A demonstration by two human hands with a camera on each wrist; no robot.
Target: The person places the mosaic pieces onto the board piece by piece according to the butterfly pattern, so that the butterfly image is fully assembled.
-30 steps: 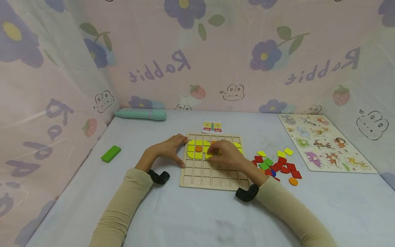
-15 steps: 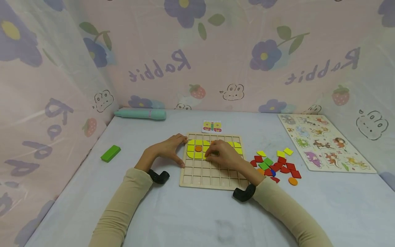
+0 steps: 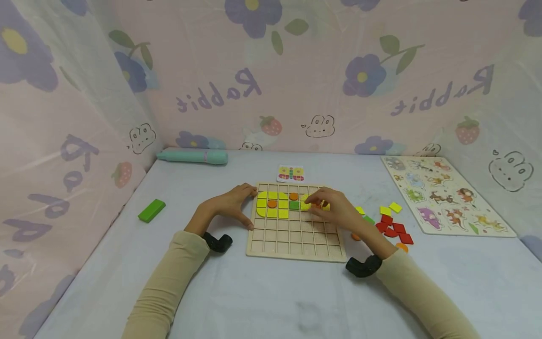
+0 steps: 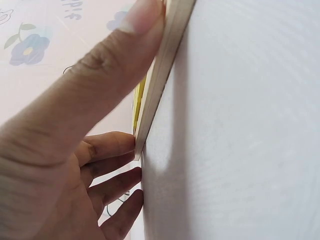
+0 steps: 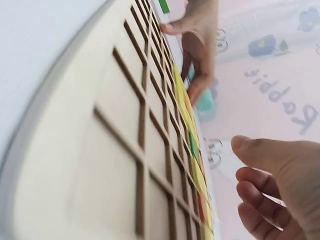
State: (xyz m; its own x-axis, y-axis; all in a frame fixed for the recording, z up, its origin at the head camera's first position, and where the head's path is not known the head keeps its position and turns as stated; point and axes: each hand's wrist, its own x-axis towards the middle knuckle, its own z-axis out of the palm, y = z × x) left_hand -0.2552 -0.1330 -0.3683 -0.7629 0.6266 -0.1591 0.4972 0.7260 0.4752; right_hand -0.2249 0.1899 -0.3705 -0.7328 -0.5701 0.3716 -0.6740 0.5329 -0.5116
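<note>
At the left edge of the board [image 3: 277, 237], the left hand [image 3: 230, 202] rests spread wide; over yellow tiles [image 3: 304, 206] the right hand [image 3: 332, 206] hovers, slightly parted

Around me a soft, rather dim light is falling evenly on the white table [image 3: 271, 292] in the head view, and I am not managing to tell its source. The printed cloth [image 3: 292, 96] is looking a little grey, and its pattern is stretching toward the left and right edges. In the left wrist view, a soft shadow is running beside the wooden board [image 4: 161, 70], while the right side is glowing pale. In the right wrist view, the board's near border is blurring and bending at the lower left.
</note>
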